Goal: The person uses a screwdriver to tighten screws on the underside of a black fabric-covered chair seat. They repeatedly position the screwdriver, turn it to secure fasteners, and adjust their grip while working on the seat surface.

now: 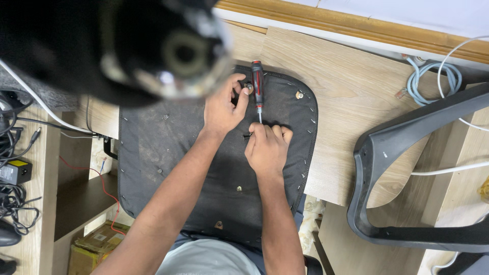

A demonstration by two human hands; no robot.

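**Screwdriver upright in picture plane, between two hands on seat base**

Screwdriver (257,86) at upper centre of frame, lying on the black fabric underside of a seat base (168,153). Long axis near vertical in the picture: red-and-black handle toward the top edge, metal shaft and tip pointing down toward the lower hand.

Left hand (224,107) just left of the handle, fingers curled closed around a small round metal fitting (249,88) that sits touching or just beside the handle. Whether the fingers also touch the handle: cannot tell.

Right hand (267,147) directly below the tip, closed into a loose fist, knuckles up, pinching a small dark part (247,136) at its left edge. Tip ends at or just above the index knuckle; contact with the shaft not resolvable.

Nearer hand to handle: left. Nearer hand to tip: right.

Further details of the seat base: a second metal fitting (299,94) right of the handle, staples along the rim, several small fasteners lower down.

Surroundings: seat base resting on a light wooden table (356,86). Grey plastic chair part (397,153) at right of frame. Coiled pale cable (433,76) at upper right. Blurred dark round object (153,46) filling upper left, close to the camera. Cardboard box (97,244) at lower left.
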